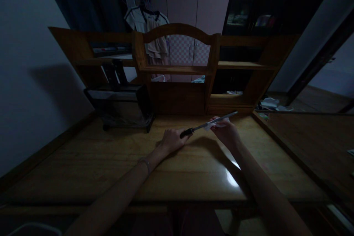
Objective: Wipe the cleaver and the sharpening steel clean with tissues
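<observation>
My left hand [173, 140] is closed round the dark handle of a long knife [212, 121], held just above the wooden desk [110, 162]. The blade runs up and to the right. My right hand [225, 131] is pinched round the middle of the blade with a small pale cloth or tissue [211, 125] between fingers and metal. The room is dim and the blade's tip shows past my right hand.
A black rack or tray stand [121, 99] sits at the desk's back left. A wooden hutch with shelves [177, 70] lines the back edge. A second desk surface [312, 143] joins on the right. A white wall runs along the left.
</observation>
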`<state>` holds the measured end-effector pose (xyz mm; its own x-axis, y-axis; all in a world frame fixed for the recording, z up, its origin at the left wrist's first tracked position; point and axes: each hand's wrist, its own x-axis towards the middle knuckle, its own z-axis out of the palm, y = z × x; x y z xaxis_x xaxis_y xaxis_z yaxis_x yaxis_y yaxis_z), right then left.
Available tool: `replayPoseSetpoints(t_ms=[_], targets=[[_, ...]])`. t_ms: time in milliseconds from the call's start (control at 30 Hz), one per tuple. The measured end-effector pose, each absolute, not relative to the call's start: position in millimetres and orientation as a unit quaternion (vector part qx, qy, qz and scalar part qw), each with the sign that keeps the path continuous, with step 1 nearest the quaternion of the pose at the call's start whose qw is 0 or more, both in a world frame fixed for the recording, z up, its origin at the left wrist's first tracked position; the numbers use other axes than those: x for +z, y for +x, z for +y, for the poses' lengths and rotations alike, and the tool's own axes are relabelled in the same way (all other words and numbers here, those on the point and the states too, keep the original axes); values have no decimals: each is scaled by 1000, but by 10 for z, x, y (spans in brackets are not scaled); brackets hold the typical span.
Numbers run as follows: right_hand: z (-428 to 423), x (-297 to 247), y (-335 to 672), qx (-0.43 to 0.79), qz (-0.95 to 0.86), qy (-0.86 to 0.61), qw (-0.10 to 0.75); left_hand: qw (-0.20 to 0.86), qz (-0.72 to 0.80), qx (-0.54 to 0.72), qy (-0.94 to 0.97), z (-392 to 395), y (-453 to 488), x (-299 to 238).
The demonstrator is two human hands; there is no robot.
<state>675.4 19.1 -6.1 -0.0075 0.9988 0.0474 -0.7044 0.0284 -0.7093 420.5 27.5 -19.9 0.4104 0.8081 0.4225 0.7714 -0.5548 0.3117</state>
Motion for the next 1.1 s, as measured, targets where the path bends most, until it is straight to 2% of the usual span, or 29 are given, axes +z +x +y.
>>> replayPoseSetpoints(t_ms=[1100], targets=[[129,44,6917,648,-190,-186,714,12,468,267,843,295,4194,-225]])
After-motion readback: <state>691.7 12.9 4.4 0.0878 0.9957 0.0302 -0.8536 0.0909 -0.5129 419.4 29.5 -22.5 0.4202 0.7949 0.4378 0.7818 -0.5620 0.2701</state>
